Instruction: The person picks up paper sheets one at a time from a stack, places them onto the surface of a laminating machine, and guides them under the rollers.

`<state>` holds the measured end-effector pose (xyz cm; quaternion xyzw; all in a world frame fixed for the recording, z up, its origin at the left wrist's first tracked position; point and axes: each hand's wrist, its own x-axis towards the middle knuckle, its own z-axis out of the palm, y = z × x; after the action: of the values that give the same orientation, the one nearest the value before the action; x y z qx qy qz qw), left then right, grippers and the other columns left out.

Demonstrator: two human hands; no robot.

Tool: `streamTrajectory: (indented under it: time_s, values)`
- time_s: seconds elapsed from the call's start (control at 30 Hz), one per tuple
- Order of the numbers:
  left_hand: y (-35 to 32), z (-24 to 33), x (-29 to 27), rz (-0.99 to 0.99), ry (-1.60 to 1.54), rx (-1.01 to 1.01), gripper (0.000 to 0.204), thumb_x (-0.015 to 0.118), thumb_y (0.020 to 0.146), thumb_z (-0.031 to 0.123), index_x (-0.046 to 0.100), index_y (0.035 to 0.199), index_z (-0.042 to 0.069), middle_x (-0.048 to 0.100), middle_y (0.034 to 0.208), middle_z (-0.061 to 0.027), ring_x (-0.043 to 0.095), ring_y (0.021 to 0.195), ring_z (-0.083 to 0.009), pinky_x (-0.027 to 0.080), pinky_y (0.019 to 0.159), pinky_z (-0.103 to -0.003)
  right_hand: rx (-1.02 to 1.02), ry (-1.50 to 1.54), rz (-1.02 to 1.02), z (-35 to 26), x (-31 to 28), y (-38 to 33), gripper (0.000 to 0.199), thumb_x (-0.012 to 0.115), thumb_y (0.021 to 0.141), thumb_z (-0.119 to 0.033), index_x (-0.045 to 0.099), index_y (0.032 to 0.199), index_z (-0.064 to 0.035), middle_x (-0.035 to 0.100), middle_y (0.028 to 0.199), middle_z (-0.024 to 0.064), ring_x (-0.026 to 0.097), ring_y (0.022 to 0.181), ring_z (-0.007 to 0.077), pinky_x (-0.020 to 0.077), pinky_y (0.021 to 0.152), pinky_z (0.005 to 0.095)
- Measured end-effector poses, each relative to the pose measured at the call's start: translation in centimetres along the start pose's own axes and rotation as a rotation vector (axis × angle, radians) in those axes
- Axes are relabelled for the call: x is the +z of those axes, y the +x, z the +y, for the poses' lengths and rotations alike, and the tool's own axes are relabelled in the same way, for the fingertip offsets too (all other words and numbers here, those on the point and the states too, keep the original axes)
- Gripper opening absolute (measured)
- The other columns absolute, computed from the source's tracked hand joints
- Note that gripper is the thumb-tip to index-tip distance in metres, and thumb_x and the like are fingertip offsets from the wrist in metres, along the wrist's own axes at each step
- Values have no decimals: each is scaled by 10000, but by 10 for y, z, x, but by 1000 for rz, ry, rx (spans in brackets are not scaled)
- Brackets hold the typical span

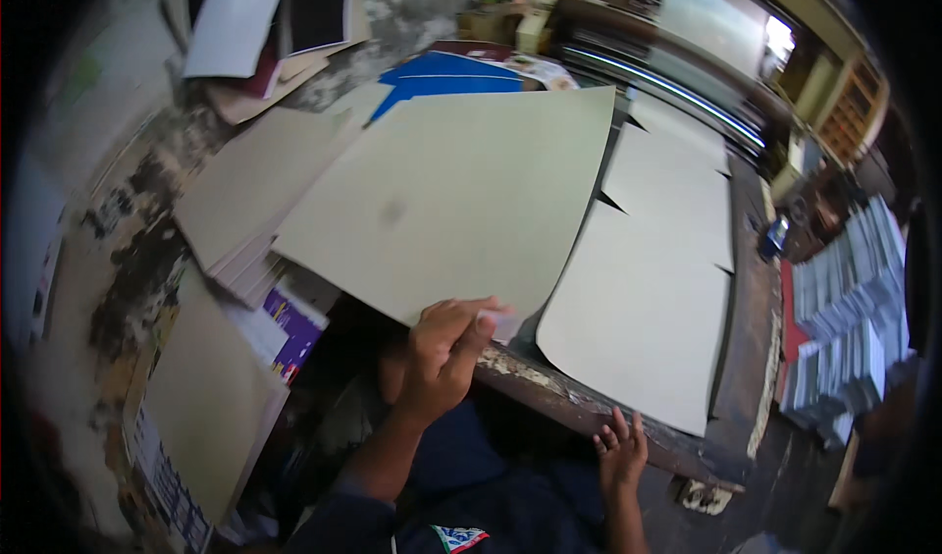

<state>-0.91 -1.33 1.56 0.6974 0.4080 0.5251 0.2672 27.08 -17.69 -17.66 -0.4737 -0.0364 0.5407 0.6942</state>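
My left hand [442,353] is raised at the near edge of a large pale cream board [442,191], its fingers curled toward the thumb. A small, pale, blurred patch shows at the fingertips; I cannot make out what it is. My right hand [618,446] rests its fingertips, slightly apart, on the worn front edge of the table [574,397]. Just beyond it lies a long whitish sheet [653,279] with dark notch-like gaps along its sides. The cream board's right edge lies beside this sheet, with its lower corner near my left hand.
Stacked grey boards [260,191] stand at the left, with another board [211,387] below them. Blue sheets [446,73] lie at the back. A long machine with a shiny bar [667,83] crosses the far end. Bundles of pale paper [849,279] are piled on the right.
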Motion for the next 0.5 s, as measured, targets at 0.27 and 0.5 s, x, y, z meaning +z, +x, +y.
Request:
streamTrajectory:
  time_s: [0.27, 0.5]
  values:
    - [-2, 16, 8, -546, -11, 299, 303, 666, 846, 439, 755, 759, 163, 746, 836, 9, 677, 1045, -264, 233, 1100, -556, -147, 40, -542, -64, 41, -3, 690, 593, 916, -384, 362, 1429, 14, 542, 1306, 176, 609, 1027, 224, 506, 887, 388]
    - [-15, -5, 7, -584, 255, 480, 510, 525, 922, 554, 734, 1058, 109, 624, 1273, -152, 441, 1321, -442, 70, 1146, -616, 62, -95, -321, -57, 26, -14, 346, 652, 889, -290, 610, 1087, -9, 668, 926, 102, 640, 773, 175, 479, 650, 279]
